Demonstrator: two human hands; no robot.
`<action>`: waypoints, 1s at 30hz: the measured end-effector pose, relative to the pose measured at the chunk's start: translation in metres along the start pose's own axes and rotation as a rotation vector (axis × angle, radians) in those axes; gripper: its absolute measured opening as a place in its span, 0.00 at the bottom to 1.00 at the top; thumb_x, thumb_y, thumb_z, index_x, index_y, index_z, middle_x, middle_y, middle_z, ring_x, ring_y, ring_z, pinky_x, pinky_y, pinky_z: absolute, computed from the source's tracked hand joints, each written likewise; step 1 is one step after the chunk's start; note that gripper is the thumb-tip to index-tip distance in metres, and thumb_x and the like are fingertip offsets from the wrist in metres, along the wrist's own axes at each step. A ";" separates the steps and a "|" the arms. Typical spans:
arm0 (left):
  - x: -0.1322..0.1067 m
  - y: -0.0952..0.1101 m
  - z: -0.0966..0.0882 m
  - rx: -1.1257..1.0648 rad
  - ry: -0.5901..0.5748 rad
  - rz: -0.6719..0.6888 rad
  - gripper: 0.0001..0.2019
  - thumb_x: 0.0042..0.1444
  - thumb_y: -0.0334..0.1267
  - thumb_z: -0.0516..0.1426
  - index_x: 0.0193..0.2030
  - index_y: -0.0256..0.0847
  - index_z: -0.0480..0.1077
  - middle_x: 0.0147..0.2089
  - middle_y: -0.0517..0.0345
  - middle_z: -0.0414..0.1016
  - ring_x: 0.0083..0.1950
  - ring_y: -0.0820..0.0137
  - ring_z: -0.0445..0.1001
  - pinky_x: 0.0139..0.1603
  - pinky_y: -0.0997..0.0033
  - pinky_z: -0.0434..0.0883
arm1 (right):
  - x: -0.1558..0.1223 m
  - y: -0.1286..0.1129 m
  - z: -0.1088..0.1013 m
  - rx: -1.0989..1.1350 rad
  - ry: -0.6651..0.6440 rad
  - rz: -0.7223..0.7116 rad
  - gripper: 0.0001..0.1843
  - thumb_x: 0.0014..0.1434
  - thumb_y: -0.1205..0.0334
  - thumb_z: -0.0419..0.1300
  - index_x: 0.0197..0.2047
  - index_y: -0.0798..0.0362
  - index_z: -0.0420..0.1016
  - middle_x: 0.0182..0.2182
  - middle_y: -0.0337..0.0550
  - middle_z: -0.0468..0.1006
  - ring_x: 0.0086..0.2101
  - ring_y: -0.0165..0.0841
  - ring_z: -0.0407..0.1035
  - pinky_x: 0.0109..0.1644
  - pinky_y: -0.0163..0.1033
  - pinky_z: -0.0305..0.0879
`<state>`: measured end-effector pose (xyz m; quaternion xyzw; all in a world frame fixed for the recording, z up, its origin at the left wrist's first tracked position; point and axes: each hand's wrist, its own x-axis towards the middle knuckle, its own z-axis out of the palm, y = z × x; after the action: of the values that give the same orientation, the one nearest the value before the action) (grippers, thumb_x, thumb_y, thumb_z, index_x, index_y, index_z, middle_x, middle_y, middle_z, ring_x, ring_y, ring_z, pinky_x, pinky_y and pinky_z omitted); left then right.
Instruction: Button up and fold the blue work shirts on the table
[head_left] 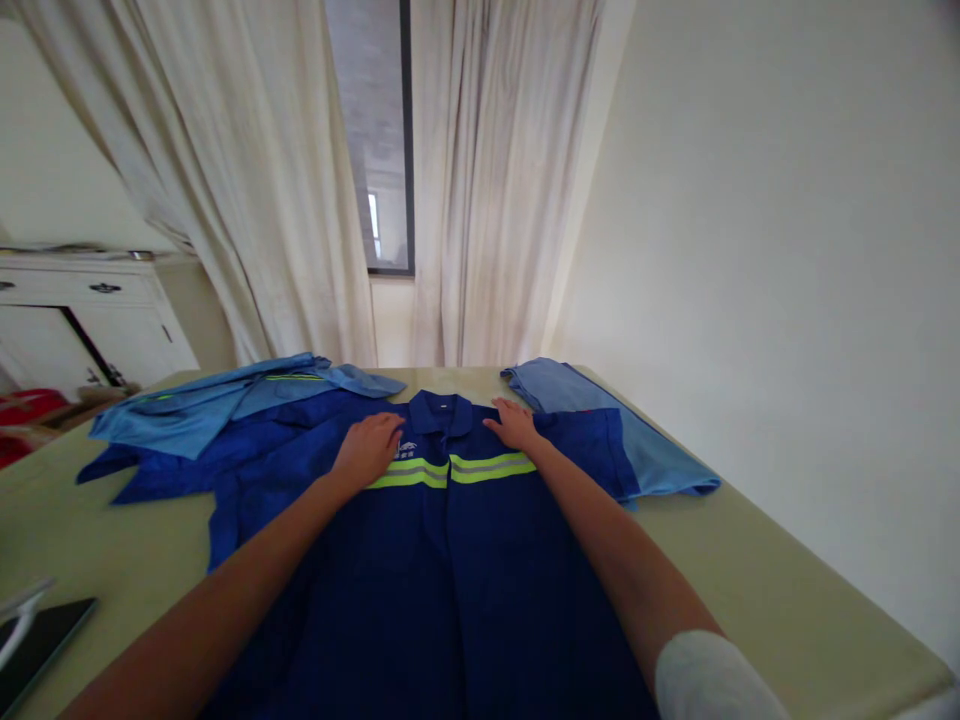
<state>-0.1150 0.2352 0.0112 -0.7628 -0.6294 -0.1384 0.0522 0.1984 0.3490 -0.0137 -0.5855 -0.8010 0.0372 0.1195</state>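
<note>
A dark blue work shirt (pixel 405 560) lies spread front side up on the table, its collar (pixel 441 415) pointing away from me. Across its chest runs a yellow-green and silver reflective stripe (pixel 491 466), with a small white logo above it on the left. My left hand (pixel 369 450) rests flat on the shirt's left shoulder area, fingers stretched toward the collar. On the other side of the collar, my right hand (pixel 513 424) lies on the shoulder with its fingers extended. Neither hand grips the cloth.
Light blue garments (pixel 217 405) lie over more dark blue cloth at the left. Another light blue garment (pixel 667 450) is by the right table edge, partly under the sleeve. A dark flat object (pixel 52 640) sits front left on the pale table (pixel 780 590). Curtains and a white cabinet (pixel 112 310) stand behind.
</note>
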 end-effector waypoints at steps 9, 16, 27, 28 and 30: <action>0.057 -0.094 0.017 -0.037 -0.218 -0.289 0.21 0.60 0.43 0.58 0.59 0.45 0.75 0.63 0.44 0.75 0.63 0.49 0.72 0.62 0.45 0.67 | 0.038 0.055 -0.020 -0.076 -0.229 -0.036 0.25 0.59 0.53 0.70 0.57 0.53 0.79 0.53 0.53 0.81 0.53 0.48 0.75 0.56 0.47 0.68; 0.034 -0.117 -0.012 -0.417 0.022 -0.044 0.16 0.55 0.50 0.57 0.42 0.42 0.79 0.40 0.53 0.79 0.43 0.60 0.75 0.50 0.61 0.72 | -0.021 0.073 -0.061 -0.157 0.046 -0.341 0.18 0.70 0.68 0.51 0.58 0.54 0.75 0.50 0.52 0.78 0.51 0.40 0.72 0.58 0.43 0.64; -0.059 -0.127 -0.028 -0.063 -0.018 -0.061 0.15 0.52 0.46 0.58 0.46 0.48 0.76 0.55 0.49 0.78 0.58 0.48 0.73 0.58 0.49 0.65 | -0.112 0.058 -0.083 -0.308 -0.018 -0.621 0.30 0.62 0.58 0.60 0.66 0.55 0.69 0.57 0.58 0.73 0.56 0.48 0.67 0.64 0.54 0.57; -0.062 -0.124 -0.029 -0.049 -0.024 -0.084 0.14 0.54 0.46 0.56 0.44 0.47 0.75 0.51 0.49 0.79 0.56 0.49 0.75 0.58 0.50 0.65 | -0.115 0.043 -0.080 -0.258 0.023 -0.614 0.29 0.65 0.55 0.58 0.67 0.55 0.68 0.59 0.58 0.72 0.57 0.48 0.66 0.64 0.54 0.58; -0.068 -0.116 -0.033 -0.059 -0.017 -0.104 0.13 0.56 0.48 0.55 0.43 0.45 0.73 0.44 0.51 0.80 0.50 0.53 0.78 0.53 0.56 0.67 | -0.120 0.006 -0.072 -0.148 0.098 -0.593 0.30 0.71 0.49 0.52 0.70 0.54 0.65 0.63 0.57 0.70 0.61 0.46 0.64 0.66 0.53 0.58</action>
<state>-0.2442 0.1863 0.0132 -0.7313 -0.6644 -0.1531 0.0171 0.2549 0.2312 0.0372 -0.3343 -0.9307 -0.0862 0.1205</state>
